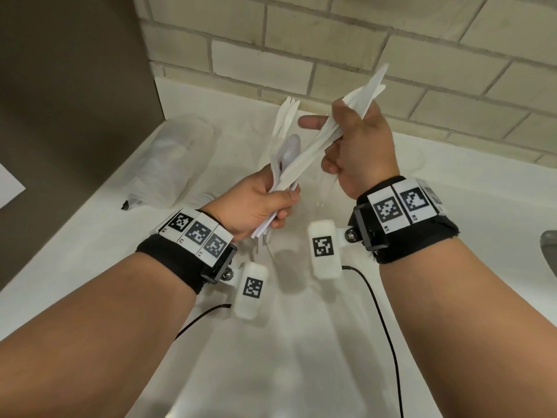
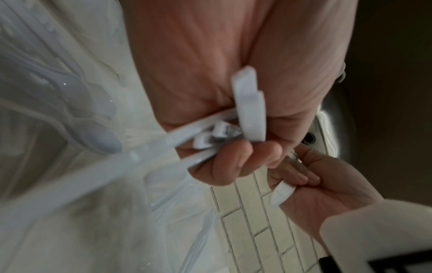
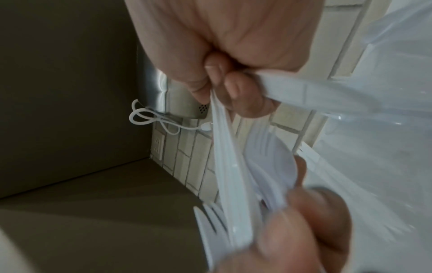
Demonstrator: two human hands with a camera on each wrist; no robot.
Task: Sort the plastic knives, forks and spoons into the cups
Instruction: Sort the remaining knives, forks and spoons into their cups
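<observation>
Head view shows the left hand [image 1: 259,203] curled round a mixed bundle of white plastic cutlery [image 1: 283,152], forks and a spoon uppermost, while the right hand [image 1: 358,149] grips several knives [image 1: 355,107] drawn partly clear of it, both above the white surface [image 1: 452,212]. I would keep the left fingers [image 2: 236,162] firm but loose enough that only knives slide out, pulling along their length. Clear cups are too faint to place.

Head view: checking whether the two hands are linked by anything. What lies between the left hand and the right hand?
White plastic knives span the gap slantwise, from the left hand's bundle up through the right hand; the head view shows it.
</observation>
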